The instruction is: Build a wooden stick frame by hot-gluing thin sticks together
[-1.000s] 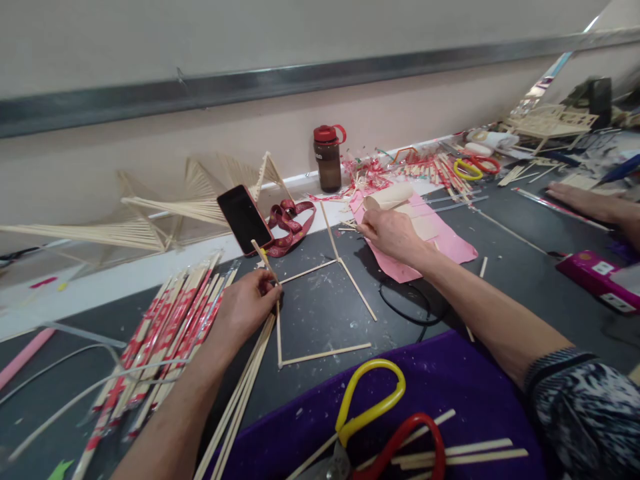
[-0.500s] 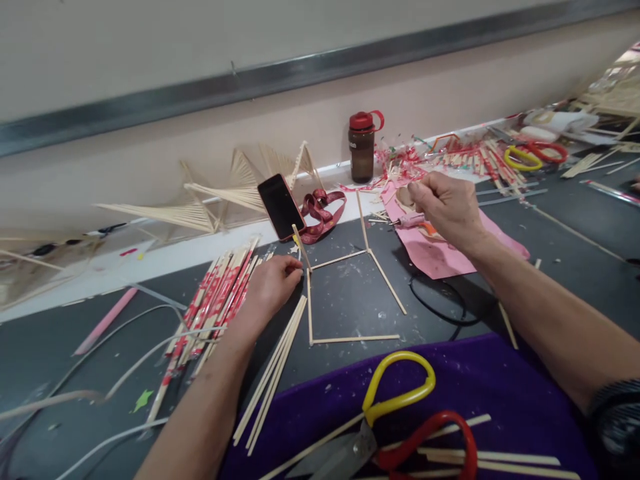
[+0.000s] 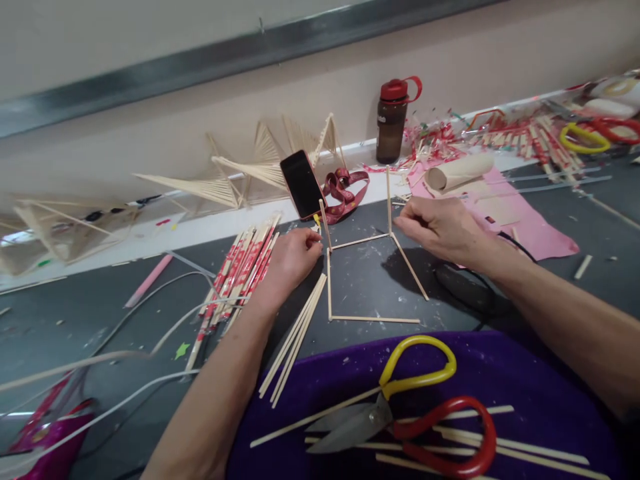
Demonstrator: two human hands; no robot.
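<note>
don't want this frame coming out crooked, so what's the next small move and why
I'd probably have the right hand ease the near end of the right-side stick toward the near-side stick of the wooden frame. Those ends look apart, while the other three corners appear joined, and the hand is close, beside the far-right upright stick.

This appears to be a craft workshop: a dark, scrap-speckled worktable (image 3: pixel 370 287); wrapped sticks (image 3: pixel 245 267) beside the left hand (image 3: pixel 296 256), fan-shaped stick models (image 3: pixel 203 189) beyond it along the wall (image 3: pixel 175 127); crumpled wrappers (image 3: pixel 435 145) beyond the right hand (image 3: pixel 440 228); scissors (image 3: pixel 379 417) and loose sticks (image 3: pixel 300 423) nearer than either.
</note>
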